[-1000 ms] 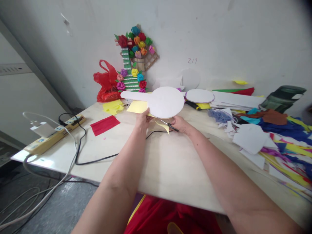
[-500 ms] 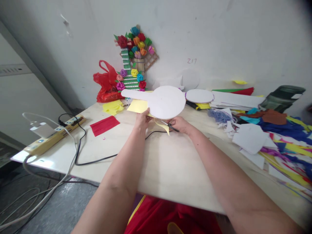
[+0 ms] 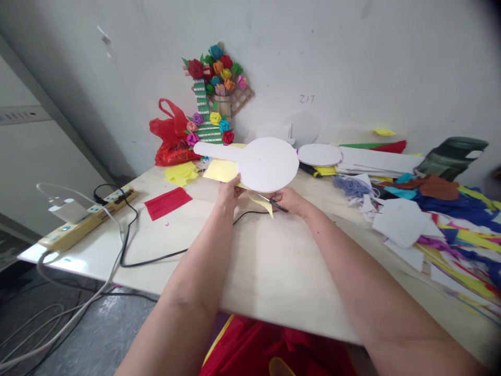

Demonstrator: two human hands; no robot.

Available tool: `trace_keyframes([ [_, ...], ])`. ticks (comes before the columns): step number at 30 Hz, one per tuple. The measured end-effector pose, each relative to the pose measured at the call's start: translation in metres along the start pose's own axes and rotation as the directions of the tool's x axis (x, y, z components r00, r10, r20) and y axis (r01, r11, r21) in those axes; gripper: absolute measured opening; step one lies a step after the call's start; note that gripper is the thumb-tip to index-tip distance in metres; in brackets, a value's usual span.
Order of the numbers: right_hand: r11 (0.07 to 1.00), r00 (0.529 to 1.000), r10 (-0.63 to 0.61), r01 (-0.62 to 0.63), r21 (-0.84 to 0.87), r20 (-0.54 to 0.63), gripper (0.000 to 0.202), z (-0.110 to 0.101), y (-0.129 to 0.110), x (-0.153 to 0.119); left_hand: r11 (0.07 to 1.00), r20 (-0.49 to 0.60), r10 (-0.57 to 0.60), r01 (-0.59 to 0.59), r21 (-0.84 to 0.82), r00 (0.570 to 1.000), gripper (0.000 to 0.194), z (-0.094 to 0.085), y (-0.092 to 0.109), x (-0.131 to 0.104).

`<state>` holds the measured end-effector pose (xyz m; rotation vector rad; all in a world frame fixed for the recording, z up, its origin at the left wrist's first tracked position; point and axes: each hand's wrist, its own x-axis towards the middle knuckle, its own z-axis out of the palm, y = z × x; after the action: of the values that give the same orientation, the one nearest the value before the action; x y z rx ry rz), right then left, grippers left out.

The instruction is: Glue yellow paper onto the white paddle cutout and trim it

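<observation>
A white paddle-shaped cutout (image 3: 268, 164), a round disc with a handle pointing left, is held up over the table. Yellow paper (image 3: 221, 171) lies against its underside and shows below the handle. My left hand (image 3: 230, 192) pinches the lower left edge of both. Closed around black-handled scissors (image 3: 278, 203) is my right hand (image 3: 288, 201), just under the disc's lower right edge. The blades point left, at the yellow paper's edge, and a thin curled yellow strip (image 3: 266, 202) hangs beside them.
Left on the table (image 3: 282, 282) are a power strip (image 3: 78, 222), black cable, red paper (image 3: 168, 203) and yellow paper. Behind stand a red bag (image 3: 172, 136) and paper-flower decorations (image 3: 209, 115). At right lie white cutouts, coloured scraps (image 3: 465, 235) and a dark green bottle (image 3: 450, 157).
Almost nothing differs. The camera view has shifted very slightly, while both hands keep their holds on the cutout and the scissors.
</observation>
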<state>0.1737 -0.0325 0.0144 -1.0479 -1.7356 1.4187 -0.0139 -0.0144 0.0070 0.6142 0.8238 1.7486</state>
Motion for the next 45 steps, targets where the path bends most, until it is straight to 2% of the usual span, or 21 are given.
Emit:
trace_keyframes([
  [7, 1.0, 1.0, -0.016, 0.016, -0.003, -0.019, 0.034, -0.0002, 0.008, 0.0052, 1.0, -0.026, -0.022, 0.022, 0.006, 0.999, 0.031, 0.0002, -0.0012, 0.0001],
  [14, 0.996, 0.999, -0.045, 0.045, 0.076, -0.001, 0.029, 0.0026, 0.0073, 0.0044, 0.999, -0.02, -0.033, 0.033, 0.01, 0.999, 0.027, -0.002, -0.0014, 0.0028],
  [21, 0.996, 0.999, 0.01, -0.006, 0.089, -0.038, 0.023, 0.0044, 0.0061, 0.0056, 0.999, -0.02, -0.043, 0.043, 0.021, 0.999, 0.024, -0.0032, -0.0017, 0.0034],
  [28, 0.995, 0.996, -0.081, 0.079, -0.052, -0.023, 0.034, 0.0054, 0.0014, -0.0005, 1.0, -0.008, -0.025, 0.025, -0.006, 1.0, 0.025, -0.0001, 0.0006, 0.0014],
  [34, 0.986, 0.995, -0.094, 0.089, -0.141, -0.025, 0.035, 0.0033, 0.0023, -0.0009, 1.0, 0.007, -0.013, 0.013, -0.013, 1.0, 0.027, 0.0009, 0.0011, -0.0005],
  [45, 0.984, 0.986, -0.168, 0.168, 0.054, 0.006, 0.036, 0.0061, 0.0086, 0.005, 1.0, -0.006, 0.0, 0.0, 0.003, 1.0, 0.034, 0.0044, 0.0009, -0.0039],
])
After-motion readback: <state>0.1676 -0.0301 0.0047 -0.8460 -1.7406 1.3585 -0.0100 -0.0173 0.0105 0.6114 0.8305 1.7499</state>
